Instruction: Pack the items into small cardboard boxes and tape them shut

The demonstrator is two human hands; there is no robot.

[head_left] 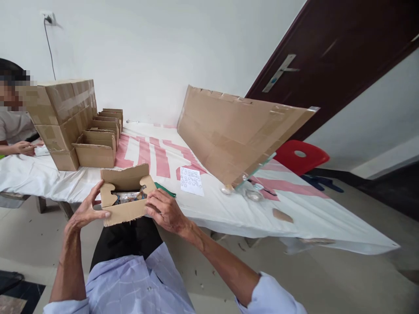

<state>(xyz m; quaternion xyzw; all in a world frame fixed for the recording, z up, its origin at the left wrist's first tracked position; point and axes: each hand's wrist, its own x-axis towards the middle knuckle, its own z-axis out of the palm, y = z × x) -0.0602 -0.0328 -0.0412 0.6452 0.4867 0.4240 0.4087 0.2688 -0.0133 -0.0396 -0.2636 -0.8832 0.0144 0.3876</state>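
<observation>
A small cardboard box [127,213] is held above my lap at the table's front edge, its lid raised and its end flaps partly folded in. Through the gap between the flaps, shiny plastic-wrapped contents [129,197] show; what they are I cannot make out. My left hand [87,209] grips the left end, thumb along the front wall and fingers behind. At the right end, my right hand [166,209] closes its bent fingers on the box's edge and flap. Just behind that hand lies a green item [165,189], partly hidden.
Open cardboard boxes [94,150] line up beside stacked sealed cartons [62,117] at left. Another person [16,131] sits beyond them. A printed sheet [191,181], tape rolls [254,195] and a large leaning cardboard panel [235,131] occupy the cloth-covered table [216,209]. A red chair [301,159] stands behind.
</observation>
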